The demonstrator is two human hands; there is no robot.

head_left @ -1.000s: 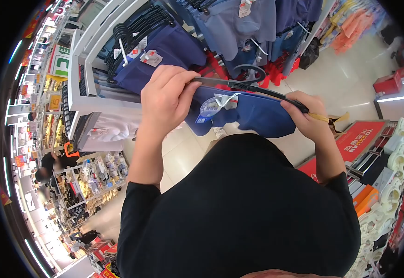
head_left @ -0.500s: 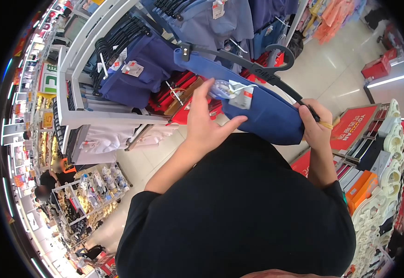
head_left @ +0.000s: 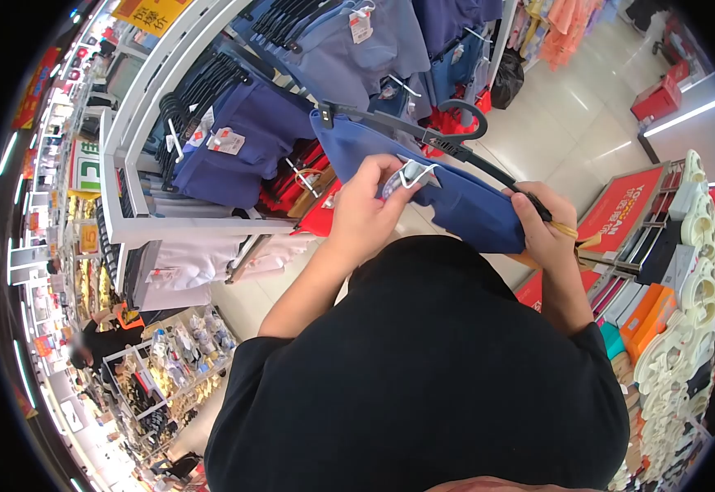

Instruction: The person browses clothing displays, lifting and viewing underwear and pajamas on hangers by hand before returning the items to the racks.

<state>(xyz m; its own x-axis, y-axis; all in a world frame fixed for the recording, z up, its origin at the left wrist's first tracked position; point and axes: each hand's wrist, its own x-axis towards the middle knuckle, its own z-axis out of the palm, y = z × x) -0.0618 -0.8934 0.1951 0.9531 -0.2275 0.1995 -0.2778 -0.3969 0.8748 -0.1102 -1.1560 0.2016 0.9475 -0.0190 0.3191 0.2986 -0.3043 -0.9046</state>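
The blue shorts (head_left: 476,211) are off the rack (head_left: 148,230), clipped on a black hanger (head_left: 449,146) by the black shirt (head_left: 415,369), the left hand's (head_left: 371,202) fingers pinching the tag (head_left: 417,172), the right hand's (head_left: 549,223) holding the hanger's end.

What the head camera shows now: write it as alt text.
Left hand pinching a tag on a blue garment; right hand gripping the end of its black hanger. Clothes hang on a rack ahead; shoes line the right.

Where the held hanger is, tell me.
Head view, mostly right of centre: the held hanger tops the blue garment, its right end in the right hand.
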